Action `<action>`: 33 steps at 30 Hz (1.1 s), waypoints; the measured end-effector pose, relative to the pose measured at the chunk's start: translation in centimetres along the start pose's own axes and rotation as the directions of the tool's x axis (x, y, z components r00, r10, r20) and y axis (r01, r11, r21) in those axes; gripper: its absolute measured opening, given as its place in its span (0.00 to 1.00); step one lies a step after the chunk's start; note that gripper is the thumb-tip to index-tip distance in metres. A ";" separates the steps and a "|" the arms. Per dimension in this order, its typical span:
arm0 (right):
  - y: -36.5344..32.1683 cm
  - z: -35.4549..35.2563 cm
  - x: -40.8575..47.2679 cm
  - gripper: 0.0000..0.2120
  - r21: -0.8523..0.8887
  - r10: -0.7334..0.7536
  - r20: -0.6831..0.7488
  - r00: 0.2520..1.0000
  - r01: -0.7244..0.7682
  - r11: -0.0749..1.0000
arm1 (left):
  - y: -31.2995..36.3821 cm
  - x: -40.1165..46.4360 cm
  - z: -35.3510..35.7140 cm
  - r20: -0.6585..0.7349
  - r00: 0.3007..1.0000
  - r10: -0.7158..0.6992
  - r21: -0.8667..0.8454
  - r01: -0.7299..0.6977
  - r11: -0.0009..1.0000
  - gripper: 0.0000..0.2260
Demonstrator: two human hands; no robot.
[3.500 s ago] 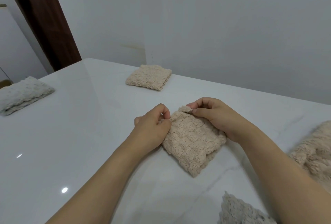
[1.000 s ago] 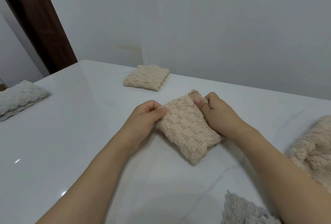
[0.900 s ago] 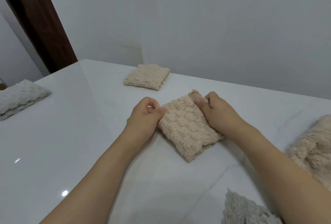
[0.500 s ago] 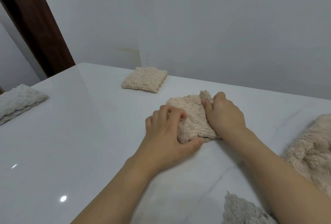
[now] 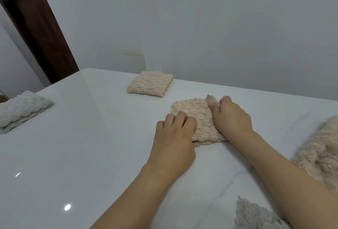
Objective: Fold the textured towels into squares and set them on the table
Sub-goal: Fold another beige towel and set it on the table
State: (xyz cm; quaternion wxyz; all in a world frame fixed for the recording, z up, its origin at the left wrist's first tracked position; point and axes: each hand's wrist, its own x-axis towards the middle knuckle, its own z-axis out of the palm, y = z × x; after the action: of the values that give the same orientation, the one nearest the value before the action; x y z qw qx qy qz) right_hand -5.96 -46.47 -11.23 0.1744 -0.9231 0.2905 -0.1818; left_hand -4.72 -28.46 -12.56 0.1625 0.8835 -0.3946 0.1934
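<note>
Pressing hands (image 5: 201, 128) — nubbly beige towel (image 5: 197, 113), squared

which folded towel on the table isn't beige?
The grey-white folded towel at the far left edge. The towel by the wall and the one under both hands are beige.

Both bare forearms reached in from the lower edge, angling forward and toward each other. The left hand (image 5: 173, 137) lay palm down, knuckles up, fingers curled and pressing downward. The right hand (image 5: 231, 117) sat just beside it, palm down too, its thumb (image 5: 213, 107) stretched forward, fingers bent under and pinching at the far side.
</note>
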 end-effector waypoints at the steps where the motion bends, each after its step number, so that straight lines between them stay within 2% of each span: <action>1: 0.0 0.0 0.1 0.19 -0.010 0.004 0.003 1.000 -0.004 1.000 | -0.1 0.0 0.1 -0.001 1.000 -0.005 0.002 0.005 1.000 0.14; 5: -0.2 0.1 0.1 0.18 -0.036 0.007 0.016 1.000 -0.006 0.999 | -0.2 0.2 -0.2 0.044 0.999 -0.028 -0.034 0.029 0.999 0.15; 11: 0.2 0.1 0.0 0.19 -0.003 -0.003 -0.008 1.000 0.003 1.000 | -0.6 0.1 -0.7 0.282 0.949 -0.139 -0.163 0.190 0.968 0.15; 14: 0.3 0.3 0.0 0.18 0.026 -0.003 -0.009 1.000 0.003 1.000 | -0.8 0.4 -1.0 0.310 0.926 -0.214 -0.336 0.317 0.887 0.11; 16: 0.3 0.4 0.0 0.19 0.039 -0.011 -0.009 1.000 0.011 0.999 | -0.9 0.6 -0.9 0.278 0.915 -0.291 -0.419 0.389 0.820 0.12; 19: 0.3 0.4 0.0 0.19 0.038 -0.023 -0.025 0.999 0.023 0.999 | -1.0 0.7 -0.6 0.189 0.934 -0.302 -0.305 0.348 0.887 0.06; 20: 0.4 0.3 0.1 0.19 0.037 -0.023 -0.030 0.999 0.025 0.999 | -1.0 0.7 -0.6 0.203 0.936 -0.286 -0.266 0.334 0.904 0.07; 23: 0.4 0.4 0.2 0.19 0.033 -0.023 -0.035 0.999 0.024 0.999 | -1.4 1.1 -0.8 0.359 0.902 -0.239 -0.198 0.323 0.925 0.19; 27: 0.3 0.4 0.1 0.20 0.030 -0.011 -0.031 0.999 0.012 0.999 | -1.4 1.4 -0.8 0.576 0.807 -0.130 -0.078 0.212 0.974 0.26; 30: 0.3 0.3 0.1 0.20 0.032 -0.001 -0.036 0.999 0.003 0.999 | -1.1 1.8 -0.7 0.608 0.778 -0.156 -0.094 0.267 0.959 0.32; 33: 0.2 0.2 0.0 0.21 0.045 0.002 -0.023 1.000 -0.001 0.999 | -0.4 1.6 -0.3 0.542 0.814 -0.208 -0.030 0.266 0.963 0.37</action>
State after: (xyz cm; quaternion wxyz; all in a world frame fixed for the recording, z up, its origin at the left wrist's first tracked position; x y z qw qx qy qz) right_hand -6.00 -46.60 -11.51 0.1920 -0.9165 0.2891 -0.1990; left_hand -3.50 -29.06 -11.61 0.1151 0.9346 -0.3204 -0.1028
